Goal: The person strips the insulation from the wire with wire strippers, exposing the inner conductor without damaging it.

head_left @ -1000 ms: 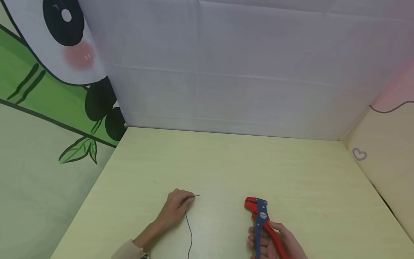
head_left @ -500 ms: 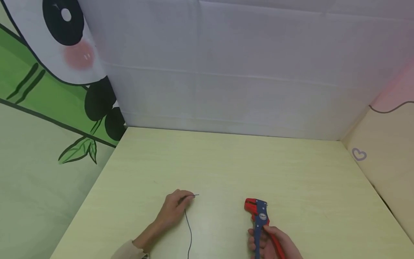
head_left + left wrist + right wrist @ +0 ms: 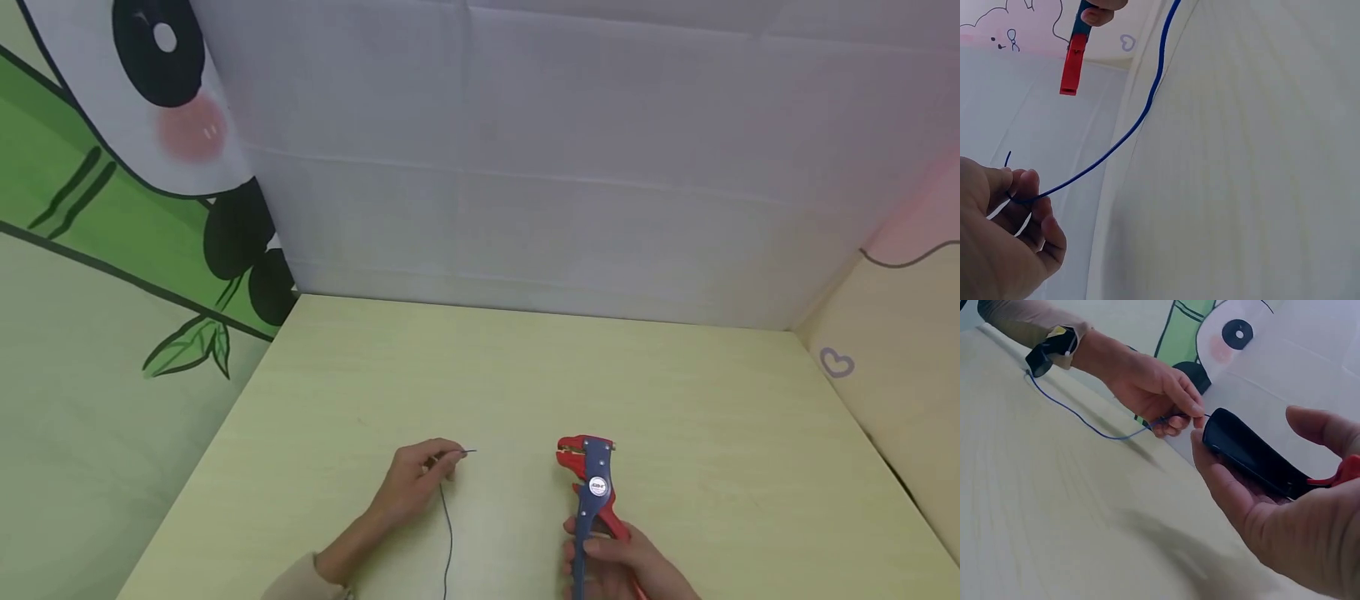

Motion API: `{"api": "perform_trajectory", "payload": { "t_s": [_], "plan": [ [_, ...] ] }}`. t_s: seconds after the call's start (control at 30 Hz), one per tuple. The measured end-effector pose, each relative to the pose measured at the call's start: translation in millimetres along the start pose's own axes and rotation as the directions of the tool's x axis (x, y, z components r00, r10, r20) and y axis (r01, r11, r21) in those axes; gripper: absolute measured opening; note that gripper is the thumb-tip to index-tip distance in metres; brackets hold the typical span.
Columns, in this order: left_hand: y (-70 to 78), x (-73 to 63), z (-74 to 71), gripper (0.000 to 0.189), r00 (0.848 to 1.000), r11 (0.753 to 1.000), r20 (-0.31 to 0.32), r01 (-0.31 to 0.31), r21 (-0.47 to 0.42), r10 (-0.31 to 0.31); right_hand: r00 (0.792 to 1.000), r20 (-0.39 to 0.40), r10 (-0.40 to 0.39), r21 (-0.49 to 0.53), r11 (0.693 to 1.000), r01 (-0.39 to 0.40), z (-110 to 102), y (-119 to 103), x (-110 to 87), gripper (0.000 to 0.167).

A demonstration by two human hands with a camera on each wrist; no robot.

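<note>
My left hand (image 3: pixel 412 483) pinches a thin blue wire (image 3: pixel 449 533) between thumb and forefinger, close to one end. A short tip of it pokes out past the fingertips, pointing right in the head view. From the hand the wire hangs in a curve, plain in the left wrist view as a long blue strand (image 3: pixel 1110 149). To the right, my right hand (image 3: pixel 626 558) holds a red and blue wire stripper (image 3: pixel 597 487) upright by its handles, with its red head up. A gap shows in the stripper's head, turned left towards the wire tip. Wire and tool are apart.
The pale wooden table (image 3: pixel 525 375) stretches out beyond both hands. A white cloth wall (image 3: pixel 525 167) rises at its back edge, with painted panels at the left and right sides. A small black device (image 3: pixel 1054 353) is strapped to the left wrist.
The wire stripper has risen a little and shifted left, and its head shows a wider gap. My left hand has moved slightly right with the wire. The head view has shifted a little.
</note>
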State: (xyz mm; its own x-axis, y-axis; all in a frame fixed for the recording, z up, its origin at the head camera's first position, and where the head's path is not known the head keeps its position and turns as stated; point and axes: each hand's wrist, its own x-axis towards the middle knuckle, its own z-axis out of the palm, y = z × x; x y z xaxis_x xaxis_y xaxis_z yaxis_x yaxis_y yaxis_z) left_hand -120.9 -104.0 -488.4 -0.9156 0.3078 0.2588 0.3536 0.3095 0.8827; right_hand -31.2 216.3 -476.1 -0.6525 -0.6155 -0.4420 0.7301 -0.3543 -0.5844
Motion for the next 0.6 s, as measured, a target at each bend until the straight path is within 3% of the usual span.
{"api": "perform_trajectory", "payload": {
  "t_s": [0.2, 0.4, 0.6],
  "plan": [
    [9.2, 1.2, 3.5, 0.016, 0.998, 0.990, -0.003, -0.063, -0.128, 0.064, 0.996, 0.056, -0.069, -0.059, 0.996, 0.072, 13, -1, 11.8, 0.025],
    [18.5, 2.9, 8.4, 0.013, 0.992, 0.976, -0.032, -0.128, -0.179, 0.124, 0.989, 0.105, -0.107, -0.112, 0.987, 0.119, 20, 0, 16.9, 0.025],
    [32.0, 3.2, 9.1, 0.012, 0.996, 0.987, -0.021, -0.089, -0.134, 0.087, 0.970, 0.222, -0.099, -0.154, 0.979, 0.136, 27, 0, 18.5, 0.029]
  ]
}}
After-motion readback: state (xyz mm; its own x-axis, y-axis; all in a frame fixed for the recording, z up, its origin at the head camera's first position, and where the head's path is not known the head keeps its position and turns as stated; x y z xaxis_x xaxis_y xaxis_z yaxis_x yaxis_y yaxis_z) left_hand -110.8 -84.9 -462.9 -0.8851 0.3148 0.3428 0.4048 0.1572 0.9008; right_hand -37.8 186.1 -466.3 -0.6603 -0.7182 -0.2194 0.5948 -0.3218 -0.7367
